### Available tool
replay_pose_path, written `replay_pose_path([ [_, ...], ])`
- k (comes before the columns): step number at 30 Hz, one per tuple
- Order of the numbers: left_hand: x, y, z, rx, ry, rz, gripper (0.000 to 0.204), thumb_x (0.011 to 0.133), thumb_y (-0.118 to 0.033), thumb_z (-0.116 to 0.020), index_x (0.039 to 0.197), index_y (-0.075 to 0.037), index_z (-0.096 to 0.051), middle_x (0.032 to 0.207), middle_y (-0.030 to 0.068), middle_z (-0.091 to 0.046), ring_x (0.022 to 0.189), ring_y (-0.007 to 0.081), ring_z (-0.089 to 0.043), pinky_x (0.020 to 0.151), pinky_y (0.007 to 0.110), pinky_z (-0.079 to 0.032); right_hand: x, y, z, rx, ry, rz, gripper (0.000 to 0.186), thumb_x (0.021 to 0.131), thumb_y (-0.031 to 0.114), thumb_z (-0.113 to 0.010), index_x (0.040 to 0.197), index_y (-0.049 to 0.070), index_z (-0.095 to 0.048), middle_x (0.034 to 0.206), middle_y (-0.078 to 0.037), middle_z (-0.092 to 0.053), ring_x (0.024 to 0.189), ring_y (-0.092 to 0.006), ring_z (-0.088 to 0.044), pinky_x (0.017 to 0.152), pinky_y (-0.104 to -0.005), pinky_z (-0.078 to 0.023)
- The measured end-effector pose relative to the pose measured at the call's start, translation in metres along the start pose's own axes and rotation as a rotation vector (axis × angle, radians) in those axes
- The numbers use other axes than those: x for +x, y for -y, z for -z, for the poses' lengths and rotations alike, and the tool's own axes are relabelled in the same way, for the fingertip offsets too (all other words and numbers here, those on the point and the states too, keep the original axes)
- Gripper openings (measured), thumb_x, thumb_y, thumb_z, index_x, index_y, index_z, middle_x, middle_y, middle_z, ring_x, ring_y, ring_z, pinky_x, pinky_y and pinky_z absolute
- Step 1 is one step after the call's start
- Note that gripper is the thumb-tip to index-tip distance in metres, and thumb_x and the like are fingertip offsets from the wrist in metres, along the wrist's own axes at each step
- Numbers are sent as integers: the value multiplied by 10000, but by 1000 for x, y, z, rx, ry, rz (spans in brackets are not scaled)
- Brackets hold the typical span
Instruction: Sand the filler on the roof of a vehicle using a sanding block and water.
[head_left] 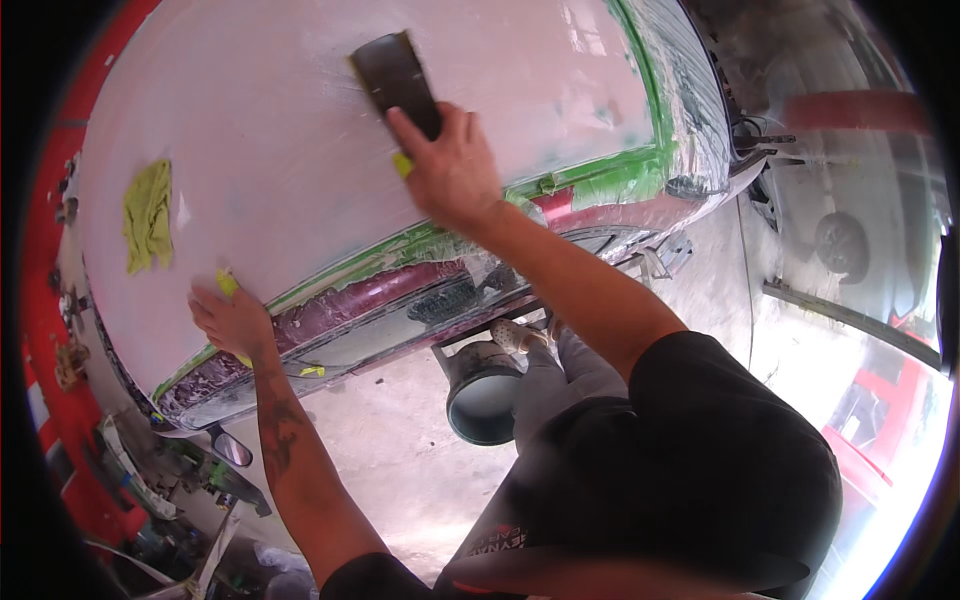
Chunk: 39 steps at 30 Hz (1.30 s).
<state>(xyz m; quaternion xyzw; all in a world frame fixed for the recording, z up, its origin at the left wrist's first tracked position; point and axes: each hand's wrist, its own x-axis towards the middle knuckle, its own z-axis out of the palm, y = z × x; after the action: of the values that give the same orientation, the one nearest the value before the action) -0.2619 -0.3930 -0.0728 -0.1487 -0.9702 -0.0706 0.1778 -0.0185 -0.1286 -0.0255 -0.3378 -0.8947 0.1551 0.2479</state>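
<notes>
Right hand: my right hand (452,168) is up high, far out from me. It is closed around 1 dark flat block (397,78). My fingers wrap its near end.
Block: it lies flat on the pale car panel (290,150). Its long side runs from my right hand up and a bit left, away from me.
Yellow bit at right hand: 1 small yellow piece (402,164) peeks out under my right fingers. I cannot tell what it is.
Left hand: my left hand (232,318) is low and to the left, near the panel's bottom edge. Its fingers are curled on 1 small yellow thing (228,284). It rests on the panel.
Cloth: 1 yellow-green cloth (148,215) lies on the panel, just above my left hand and well apart from my right.
Which hand is nearer: the right hand has the block. The left hand is far from it, down and to the left.
Tape: green tape (610,170) runs along the panel edge, to the right of my right hand.
Below: 1 dark bucket (482,395) sits on the floor between my 2 arms.
Count: 2 hands, 1 block, 1 cloth, 1 bucket.
</notes>
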Motion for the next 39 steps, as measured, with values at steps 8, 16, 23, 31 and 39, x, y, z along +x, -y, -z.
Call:
replay_pose_path([
  [8,1,-29,6,54,2,-28,617,934,-368,-508,1475,-116,-354,1501,186,-355,1390,360,-338,1083,515,-328,5,-11,5,-133,-20,-177,616,825,163,-633,1423,174,-486,1207,-275,-439,1040,-417,-476,909,-479,-450],
  [16,1,3,-4,29,34,-1,619,967,-448,-477,1481,-126,-357,1522,161,-347,1408,324,-330,1102,484,-311,25,40,-35,19,98,224,525,859,285,-636,1357,151,-534,1205,-222,-509,1038,-377,-516,849,-455,-477],
  [23,2,-27,-2,37,-1,13,623,991,-494,-423,1486,-124,-343,1514,155,-358,1414,308,-324,1100,485,-310,89,-119,51,-331,-45,-249,562,860,320,-656,1374,137,-523,1240,-188,-580,1061,-403,-560,883,-468,-504],
  [31,-3,-15,9,49,25,44,660,993,-563,-391,1493,-134,-340,1519,139,-349,1411,304,-329,1108,490,-303,28,-78,42,-175,178,364,543,826,173,-680,1353,237,-565,1352,-161,-488,1062,-345,-547,918,-453,-481],
  [39,-1,-19,4,54,20,19,637,1000,-534,-397,1495,-138,-338,1522,163,-338,1413,327,-318,1112,497,-298,153,-144,23,-342,53,62,514,880,229,-635,1382,262,-534,1284,-170,-543,1133,-355,-538,943,-484,-460],
])
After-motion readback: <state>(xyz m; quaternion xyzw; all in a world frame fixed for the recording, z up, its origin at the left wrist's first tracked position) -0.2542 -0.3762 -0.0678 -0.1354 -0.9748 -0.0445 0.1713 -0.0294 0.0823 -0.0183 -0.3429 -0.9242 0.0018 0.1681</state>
